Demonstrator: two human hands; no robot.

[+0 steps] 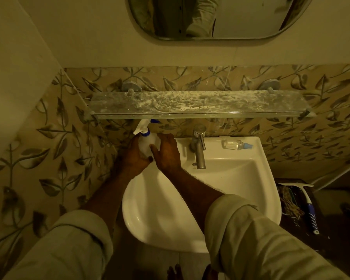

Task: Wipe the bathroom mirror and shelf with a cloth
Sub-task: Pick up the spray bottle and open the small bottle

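A white spray bottle (148,143) with a blue collar and white trigger stands at the sink's back left corner. My left hand (134,156) wraps it from the left and my right hand (167,152) presses on it from the right. Above them hangs a glass shelf (196,104), heavily smeared with white residue. The rounded mirror (220,17) is on the wall at the top, its lower half in view. No cloth is visible in either hand.
The white sink (240,168) has a steel tap (198,146) at the back and a small clear bottle (235,144) lying on its rim. A squeegee with a blue handle (309,207) rests on a dark surface at the right. Leaf-patterned tiles cover the walls.
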